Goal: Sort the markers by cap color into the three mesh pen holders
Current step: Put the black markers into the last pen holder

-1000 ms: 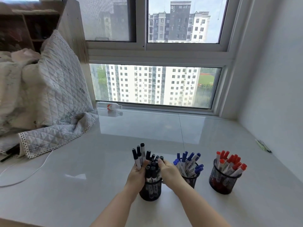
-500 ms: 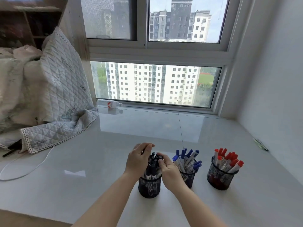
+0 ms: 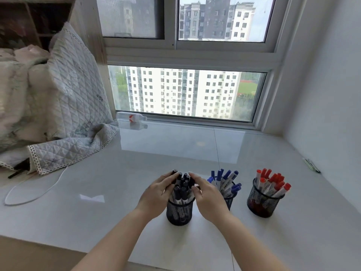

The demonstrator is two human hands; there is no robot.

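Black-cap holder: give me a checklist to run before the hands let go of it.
1. Black-capped markers all inside the left mesh holder: ok, caps bunched together above the rim.
2. Left hand and right hand cupped around the bundle: ok; how firmly they press, cannot tell.
3. Left holder standing upright on the white ledge: ok.
4. Blue-capped markers alone in the middle holder: ok, though the right hand hides part of it.
5. Red-capped markers alone in the right holder: ok.
6. Stray markers left on the ledge: cannot tell; thin pen-like items lie by the right wall, too small to identify.
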